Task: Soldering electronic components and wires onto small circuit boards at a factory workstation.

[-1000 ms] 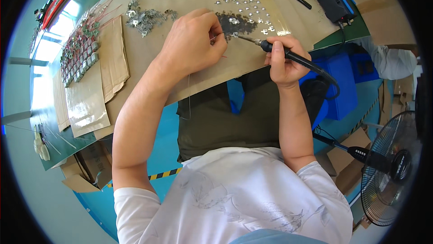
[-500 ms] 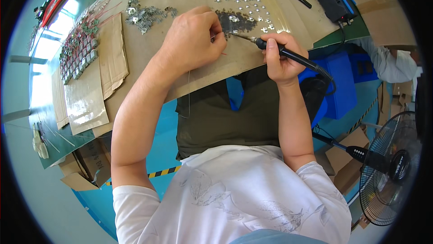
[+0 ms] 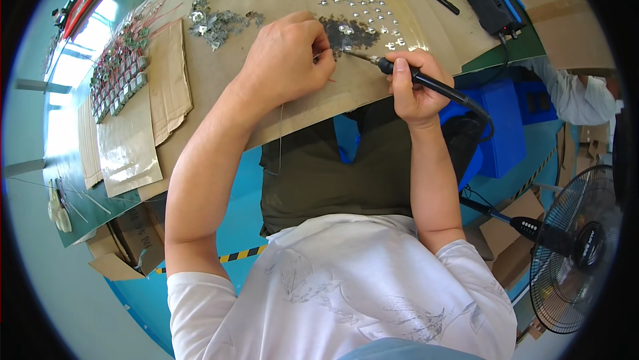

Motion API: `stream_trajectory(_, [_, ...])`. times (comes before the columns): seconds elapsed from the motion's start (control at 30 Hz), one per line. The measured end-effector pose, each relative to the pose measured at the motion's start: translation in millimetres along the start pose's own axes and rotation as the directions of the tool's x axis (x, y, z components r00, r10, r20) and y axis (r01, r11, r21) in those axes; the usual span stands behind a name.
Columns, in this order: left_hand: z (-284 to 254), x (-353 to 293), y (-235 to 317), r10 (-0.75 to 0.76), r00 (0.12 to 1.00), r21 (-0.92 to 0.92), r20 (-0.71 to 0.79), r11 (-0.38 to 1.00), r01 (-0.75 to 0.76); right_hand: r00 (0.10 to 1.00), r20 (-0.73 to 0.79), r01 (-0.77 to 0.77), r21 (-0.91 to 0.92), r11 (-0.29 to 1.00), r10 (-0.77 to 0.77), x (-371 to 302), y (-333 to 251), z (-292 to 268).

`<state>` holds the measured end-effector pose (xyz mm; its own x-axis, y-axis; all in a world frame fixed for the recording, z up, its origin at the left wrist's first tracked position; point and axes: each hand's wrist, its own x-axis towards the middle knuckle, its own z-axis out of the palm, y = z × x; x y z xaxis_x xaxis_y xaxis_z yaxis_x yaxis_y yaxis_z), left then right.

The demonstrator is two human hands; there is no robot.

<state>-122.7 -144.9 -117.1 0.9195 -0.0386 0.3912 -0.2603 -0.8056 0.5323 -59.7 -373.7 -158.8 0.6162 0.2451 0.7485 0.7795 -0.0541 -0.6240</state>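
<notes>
My right hand [image 3: 419,90] is closed round the black handle of a soldering iron [image 3: 439,85], whose tip points left onto a dark stained patch [image 3: 363,37] of the brown-covered table. Small shiny metal pieces [image 3: 345,29] lie on that patch, close to the tip. Just left of the tip, my left hand [image 3: 286,60] is closed in a pinch. From under it a thin silvery wire [image 3: 281,137] hangs past the table edge, and a short red end sticks out by the fingers. What else the fingertips hold is hidden.
Rows of small metal pieces [image 3: 363,10] lie beyond the patch, with a loose heap [image 3: 216,23] to their left. Wired parts [image 3: 120,87] stand on cardboard at the far left. A black soldering station [image 3: 489,3] is at the back right; a fan [image 3: 579,247] stands at right.
Both hands stay nearly in place. The soldering iron's tip has barely shifted at the dark patch, and the view has moved very slightly.
</notes>
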Motion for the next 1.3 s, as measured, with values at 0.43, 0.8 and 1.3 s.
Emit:
stream_trajectory(0.43, [2.5, 0.6, -0.5, -0.012, 1.000, 0.018, 0.018, 1.000, 0.012, 1.000, -0.005, 0.016, 0.000, 1.000, -0.016, 0.2, 1.8, -0.6])
stream_trajectory(0.8, [0.6, 0.9, 2.1, -0.038, 0.999, 0.010, -0.011, 0.999, 0.038, 0.982, -0.074, -0.153, 0.245, 0.957, 0.175, -6.5, 3.6, -0.7])
stream_trajectory(1.3, [-15.0, 5.6, 12.7, -0.271, 0.959, -0.411, 0.081, 0.868, 0.280, 0.978, -0.075, -0.170, 0.251, 0.953, 0.194, -5.1, 1.6, 1.6])
